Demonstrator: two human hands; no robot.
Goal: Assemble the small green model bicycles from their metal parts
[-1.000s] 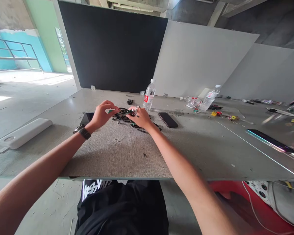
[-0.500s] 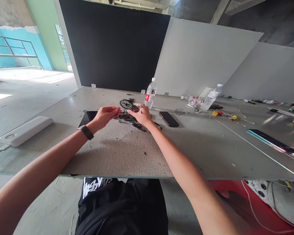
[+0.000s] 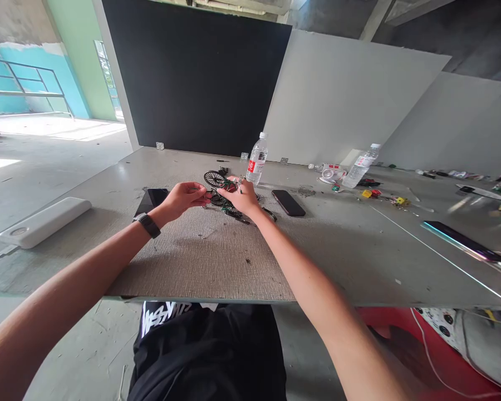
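Note:
My right hand (image 3: 241,196) is closed around a small model bicycle with a black spoked wheel (image 3: 214,179) and green frame parts, holding it above the table. Just to its left, the fingers of my left hand (image 3: 187,199) are pinched together close to the wheel; whatever sits between the fingertips is too small to make out. Beneath both hands lie more black and green model bicycle parts (image 3: 232,209), partly covered by my right hand. A dark watch band (image 3: 147,225) circles my left wrist.
A water bottle (image 3: 258,160) stands behind my right hand, with a dark phone (image 3: 288,203) to the right. Another dark flat device (image 3: 153,198) lies by my left hand. A white power bank (image 3: 45,221) is farther left. Bottles, small coloured parts and another phone (image 3: 463,239) occupy the right side.
My left hand has shifted slightly, its fingers curling a little more near the wheel. The right hand and the model bicycle stay almost where they were.

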